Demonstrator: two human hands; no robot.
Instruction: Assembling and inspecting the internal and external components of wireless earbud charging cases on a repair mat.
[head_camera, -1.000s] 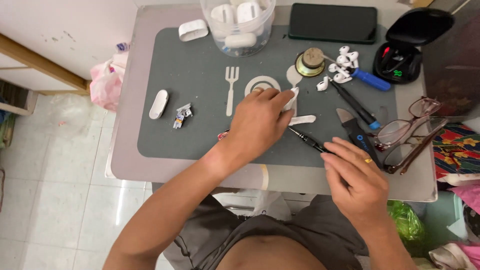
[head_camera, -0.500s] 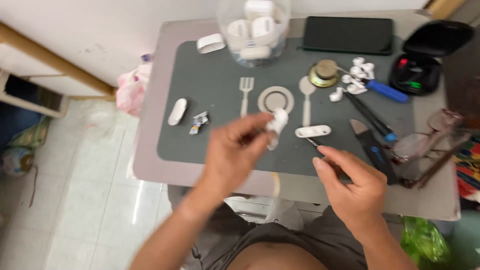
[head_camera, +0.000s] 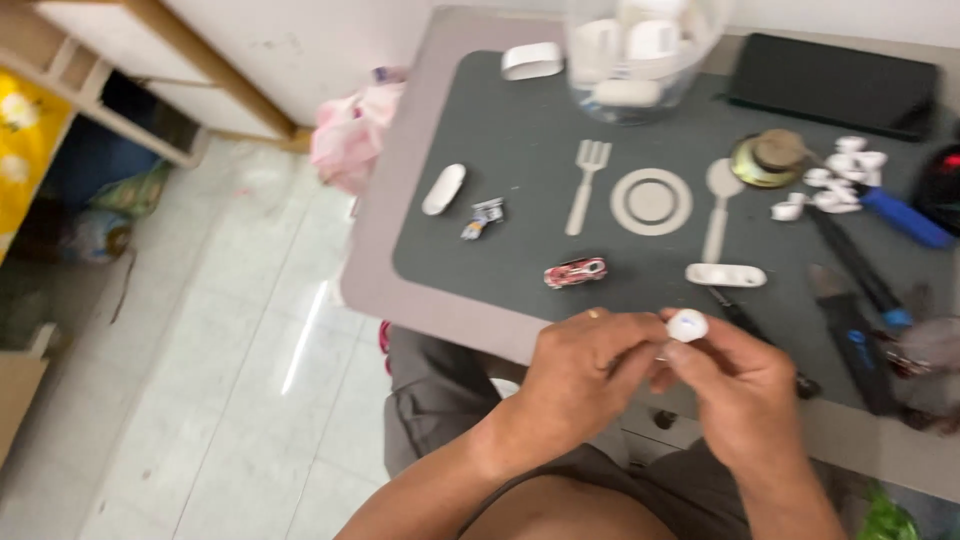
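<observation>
Small grey table (head_camera: 400, 290) carrying a dark grey mat (head_camera: 520, 150) strewn with small parts.

On the mat, just beyond the fingertips, lie a red-and-white piece (head_camera: 575, 271) and a white oblong cap (head_camera: 726, 275). Farther out from the fingers sit a white oval shell (head_camera: 443, 189), a small blue-and-white scrap (head_camera: 482, 217) and a clear plastic jar (head_camera: 640, 55) of white cases, with another white case (head_camera: 531, 61) beside it. Away to the right of the fingers are a brass-coloured round tin (head_camera: 768, 158), a heap of white bits (head_camera: 835, 180), a blue-handled tool (head_camera: 905, 218) and a black flat slab (head_camera: 835, 85).
</observation>
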